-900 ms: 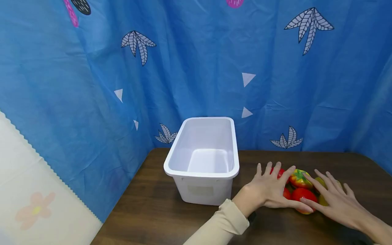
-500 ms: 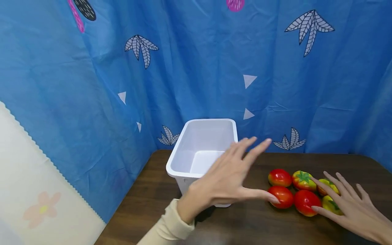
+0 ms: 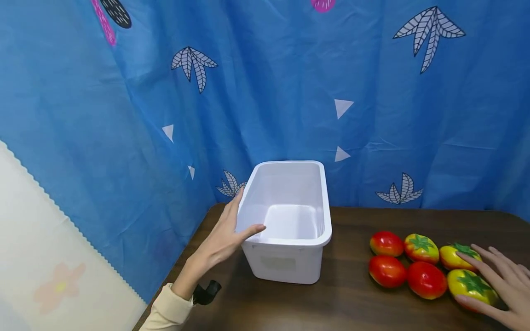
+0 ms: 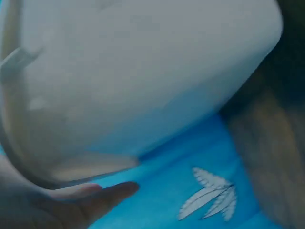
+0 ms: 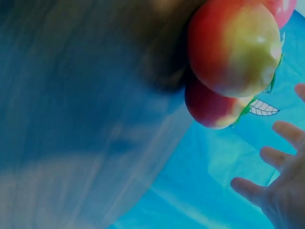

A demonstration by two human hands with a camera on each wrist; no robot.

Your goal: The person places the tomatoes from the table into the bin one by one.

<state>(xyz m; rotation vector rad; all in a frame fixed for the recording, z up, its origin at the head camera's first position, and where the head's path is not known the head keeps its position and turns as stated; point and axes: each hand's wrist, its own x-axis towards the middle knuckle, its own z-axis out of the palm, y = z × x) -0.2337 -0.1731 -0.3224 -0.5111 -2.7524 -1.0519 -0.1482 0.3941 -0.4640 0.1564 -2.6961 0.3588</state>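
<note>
A white rectangular plastic bin [image 3: 283,266] stands on the brown table, its inside bare. My left hand [image 3: 222,238] is at its left rim, thumb reaching over the front left corner and fingers stretched along the outside. In the left wrist view, the bin's wall [image 4: 143,71] fills most of the picture and fingers [image 4: 112,200] lie just past the rim. Shiny tomato-like fruits, several in two rows, sit at the right. My right hand [image 3: 507,280] spreads its fingers beside the nearest yellow one [image 3: 469,286], overlapping it in the head view. A red one [image 3: 426,280] lies left of that.
A blue curtain [image 3: 290,92] with leaf prints hangs behind and left of the table [image 3: 348,294]. Pale cloth [image 3: 54,239] shows at far left. A black wrist strap piece [image 3: 207,293] sticks out by my left wrist.
My left hand has moved left from the fruits, across the bin's front, to its left rim. My right hand has drawn right, uncovering the fruits.
</note>
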